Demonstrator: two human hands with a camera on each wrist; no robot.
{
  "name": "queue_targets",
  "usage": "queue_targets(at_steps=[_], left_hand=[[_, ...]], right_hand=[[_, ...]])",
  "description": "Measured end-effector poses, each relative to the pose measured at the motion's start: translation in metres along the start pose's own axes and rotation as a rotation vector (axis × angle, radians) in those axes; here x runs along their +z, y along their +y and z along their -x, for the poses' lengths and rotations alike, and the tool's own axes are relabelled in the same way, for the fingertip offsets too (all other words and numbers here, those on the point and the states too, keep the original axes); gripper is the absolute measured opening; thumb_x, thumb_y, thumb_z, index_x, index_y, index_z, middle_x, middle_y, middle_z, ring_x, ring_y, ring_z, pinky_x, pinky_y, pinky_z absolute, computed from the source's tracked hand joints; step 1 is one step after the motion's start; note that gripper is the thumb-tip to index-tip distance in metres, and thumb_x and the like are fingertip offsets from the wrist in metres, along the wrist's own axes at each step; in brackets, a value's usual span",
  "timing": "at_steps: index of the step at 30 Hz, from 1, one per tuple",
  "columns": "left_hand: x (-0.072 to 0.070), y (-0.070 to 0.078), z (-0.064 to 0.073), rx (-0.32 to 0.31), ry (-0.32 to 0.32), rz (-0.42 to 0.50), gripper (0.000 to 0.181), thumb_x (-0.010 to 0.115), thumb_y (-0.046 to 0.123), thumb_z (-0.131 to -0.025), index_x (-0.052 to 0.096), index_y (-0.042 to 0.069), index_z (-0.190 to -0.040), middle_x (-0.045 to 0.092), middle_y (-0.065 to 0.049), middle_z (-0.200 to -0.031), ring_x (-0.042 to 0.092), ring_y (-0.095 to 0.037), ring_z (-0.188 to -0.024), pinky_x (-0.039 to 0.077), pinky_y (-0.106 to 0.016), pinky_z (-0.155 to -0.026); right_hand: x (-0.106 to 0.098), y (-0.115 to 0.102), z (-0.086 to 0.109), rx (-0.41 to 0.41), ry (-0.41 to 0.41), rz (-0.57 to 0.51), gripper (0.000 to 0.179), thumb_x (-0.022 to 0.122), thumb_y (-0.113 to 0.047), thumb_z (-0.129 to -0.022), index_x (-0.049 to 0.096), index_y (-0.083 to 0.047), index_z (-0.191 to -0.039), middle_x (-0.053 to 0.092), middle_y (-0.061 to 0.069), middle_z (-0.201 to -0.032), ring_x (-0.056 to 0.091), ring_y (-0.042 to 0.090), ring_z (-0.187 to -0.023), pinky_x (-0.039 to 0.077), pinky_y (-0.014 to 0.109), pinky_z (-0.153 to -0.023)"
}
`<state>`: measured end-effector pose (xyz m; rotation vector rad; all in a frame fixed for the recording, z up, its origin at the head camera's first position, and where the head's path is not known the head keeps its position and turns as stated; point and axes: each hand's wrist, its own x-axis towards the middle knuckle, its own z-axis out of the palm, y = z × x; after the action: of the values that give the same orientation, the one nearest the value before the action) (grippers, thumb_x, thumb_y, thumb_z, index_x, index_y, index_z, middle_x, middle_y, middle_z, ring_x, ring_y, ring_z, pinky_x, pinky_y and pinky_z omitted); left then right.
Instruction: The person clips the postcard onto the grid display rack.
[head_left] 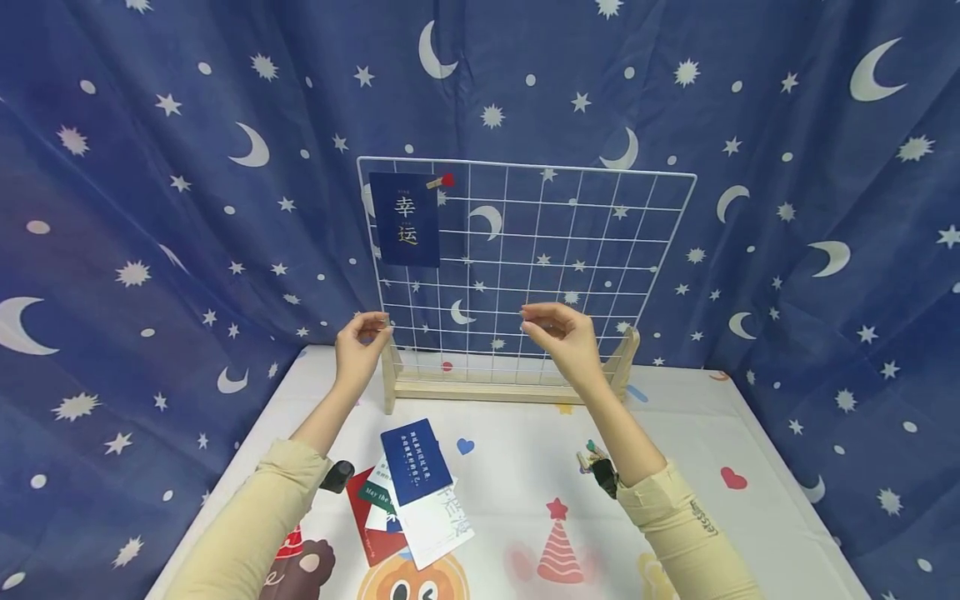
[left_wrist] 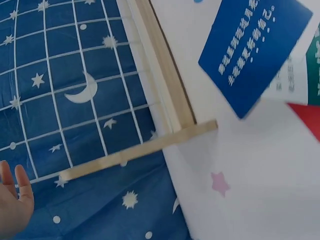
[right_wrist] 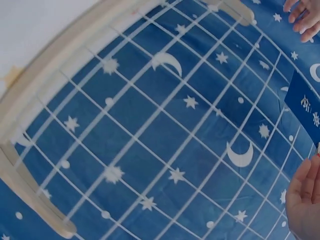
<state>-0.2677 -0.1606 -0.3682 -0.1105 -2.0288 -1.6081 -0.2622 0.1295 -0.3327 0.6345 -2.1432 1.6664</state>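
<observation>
In the head view a white wire grid (head_left: 525, 250) stands upright in a wooden base (head_left: 487, 390). A dark blue card (head_left: 408, 221) with Chinese characters hangs at its upper left, fixed by a small wooden clothespin (head_left: 434, 183) with a red heart (head_left: 447, 179). My left hand (head_left: 358, 354) is raised beside the grid's lower left edge, fingers softly bent and nothing visible in them. In front of the grid's lower right part is my right hand (head_left: 568, 340), its thumb and fingers apart, also with nothing visible between them. The left wrist view shows the left hand (left_wrist: 15, 205) only partly.
On the white tablecloth (head_left: 675, 433) lies an overlapping pile of cards, a blue card (head_left: 417, 461) on top and a red card (head_left: 375, 533) below. Several small clothespins (head_left: 588, 458) lie by the right forearm. A blue curtain (head_left: 787, 250) with moons and stars hangs behind.
</observation>
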Motion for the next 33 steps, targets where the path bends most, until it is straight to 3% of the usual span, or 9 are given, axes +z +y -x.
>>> queue_targets(at_steps=[8,14,21,24,30,33], left_hand=[[0.005,-0.012,0.015,-0.091,-0.013,0.066,0.024,0.062,-0.008,-0.084,0.059,-0.015,-0.107,0.058,-0.035,-0.100,0.052,-0.004,-0.076,0.044,-0.008,-0.070],[0.006,-0.019,0.023,-0.114,-0.038,0.060,0.024,0.061,-0.008,-0.084,0.059,-0.015,-0.107,0.059,-0.035,-0.100,0.053,-0.002,-0.074,0.045,-0.005,-0.067],[0.007,-0.069,0.030,-0.115,-0.074,0.002,0.024,0.062,0.000,-0.087,0.061,-0.007,-0.110,0.062,-0.026,-0.103,0.052,0.006,-0.076,0.046,-0.006,-0.069],[0.006,-0.075,0.036,-0.112,-0.112,-0.029,0.027,0.064,0.002,-0.087,0.060,-0.006,-0.112,0.062,-0.025,-0.106,0.053,0.006,-0.080,0.046,-0.008,-0.071],[0.004,-0.082,0.046,-0.151,-0.205,-0.073,0.032,0.064,0.006,-0.088,0.059,-0.002,-0.118,0.061,-0.021,-0.116,0.058,-0.014,-0.096,0.046,-0.010,-0.077],[0.005,-0.087,0.050,-0.163,-0.243,-0.100,0.034,0.064,0.005,-0.087,0.058,0.000,-0.121,0.060,-0.022,-0.121,0.058,-0.029,-0.104,0.050,-0.022,-0.085]], right_hand=[[-0.001,0.011,0.037,0.044,-0.072,0.006,0.023,0.066,-0.005,-0.086,0.065,0.006,-0.106,0.066,0.026,-0.103,0.062,0.001,-0.088,0.051,0.013,-0.079],[-0.006,0.025,0.056,0.007,-0.072,0.029,0.020,0.066,-0.003,-0.086,0.065,0.006,-0.104,0.068,0.025,-0.100,0.063,0.002,-0.087,0.051,0.013,-0.077],[-0.018,0.041,0.069,0.035,-0.075,0.046,0.020,0.064,-0.001,-0.086,0.065,0.007,-0.105,0.067,0.024,-0.100,0.060,-0.005,-0.086,0.051,0.013,-0.076],[-0.023,0.048,0.075,0.061,-0.069,0.071,0.020,0.065,-0.002,-0.086,0.065,0.006,-0.105,0.068,0.023,-0.100,0.061,-0.003,-0.086,0.051,0.013,-0.076],[-0.029,0.058,0.087,0.081,-0.056,0.110,0.019,0.066,0.001,-0.084,0.066,0.007,-0.103,0.068,0.024,-0.098,0.059,-0.006,-0.084,0.050,0.012,-0.075],[-0.032,0.063,0.093,0.083,-0.056,0.122,0.020,0.067,0.000,-0.084,0.066,0.007,-0.102,0.068,0.024,-0.097,0.059,-0.006,-0.083,0.051,0.013,-0.073]])
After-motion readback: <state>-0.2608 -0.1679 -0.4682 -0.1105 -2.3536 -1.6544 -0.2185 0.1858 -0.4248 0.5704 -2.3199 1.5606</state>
